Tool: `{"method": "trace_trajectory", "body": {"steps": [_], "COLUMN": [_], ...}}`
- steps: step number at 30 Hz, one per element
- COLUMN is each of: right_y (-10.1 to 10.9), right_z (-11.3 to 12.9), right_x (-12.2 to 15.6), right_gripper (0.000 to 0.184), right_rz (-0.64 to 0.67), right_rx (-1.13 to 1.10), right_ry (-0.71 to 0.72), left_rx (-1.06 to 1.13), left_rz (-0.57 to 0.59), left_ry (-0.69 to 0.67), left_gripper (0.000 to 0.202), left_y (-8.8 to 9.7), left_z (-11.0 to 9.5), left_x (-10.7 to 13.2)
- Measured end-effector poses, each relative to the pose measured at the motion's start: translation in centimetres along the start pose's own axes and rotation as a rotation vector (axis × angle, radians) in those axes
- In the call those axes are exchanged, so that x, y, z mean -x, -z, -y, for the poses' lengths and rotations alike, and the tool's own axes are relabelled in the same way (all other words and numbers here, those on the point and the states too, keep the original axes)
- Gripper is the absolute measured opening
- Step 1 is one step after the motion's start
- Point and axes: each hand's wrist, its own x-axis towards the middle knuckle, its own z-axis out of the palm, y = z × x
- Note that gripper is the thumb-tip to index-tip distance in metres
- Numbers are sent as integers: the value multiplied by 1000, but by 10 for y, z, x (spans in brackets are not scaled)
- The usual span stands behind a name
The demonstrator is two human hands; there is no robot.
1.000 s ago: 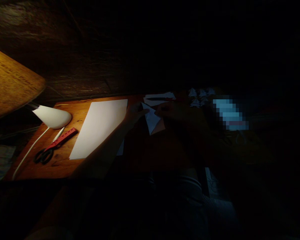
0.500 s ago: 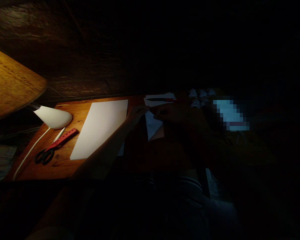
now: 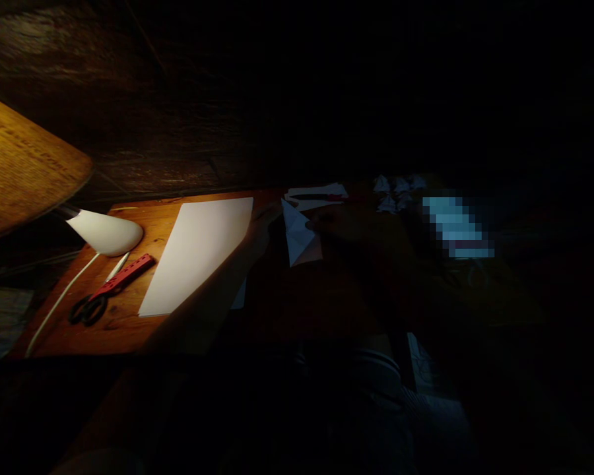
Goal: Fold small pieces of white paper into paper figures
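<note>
At the far middle of the wooden table [image 3: 113, 336], in the shadow, held a folded paper [image 3: 297, 231] in the right hand [image 3: 337, 223], pinching it by the edge at three o'clock. Had the left hand [image 3: 261, 225] just beside the same paper at about ten o'clock; could not tell a grip from a light touch there in the dimness. Saw creases across the paper's face, one sharp point toward eleven o'clock and a duller part toward five.

Reached the left forearm [image 3: 212, 297] over the near part of some white sheets [image 3: 198, 251], at nine o'clock from the folded paper. Saw a dark-bladed knife [image 3: 307, 196] with a red handle lying on flat paper [image 3: 317, 206] at one o'clock, near both hands. Counted five small folded pieces [image 3: 387, 203] at two o'clock, close together in two rows. Saw a bright, blurred rectangle [image 3: 458, 227] at three o'clock, well apart from the right hand.

Beyond the sheets, saw a white lamp base [image 3: 111, 232] at nine o'clock, a lit lampshade [image 3: 24, 165] toward ten, and black-looped scissors [image 3: 92, 309] with a red length between eight and nine.
</note>
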Motion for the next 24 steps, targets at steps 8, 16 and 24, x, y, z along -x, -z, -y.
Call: {"method": "trace_trajectory", "body": {"steps": [8, 16, 24], "right_y": [-2, -5, -1], "right_z": [0, 13, 18], "right_x": [0, 4, 8], "right_gripper": [48, 51, 43], "right_rz": [-66, 53, 4], "right_rx": [-69, 12, 48], "right_ry": [-9, 0, -2], "left_rx": [-116, -189, -318], "left_rz": [101, -7, 73], "left_ry": [-15, -74, -61], "left_gripper": [25, 43, 48], "left_y": [5, 5, 4], "left_z": [-5, 2, 1], "left_x": [-1, -6, -1]}}
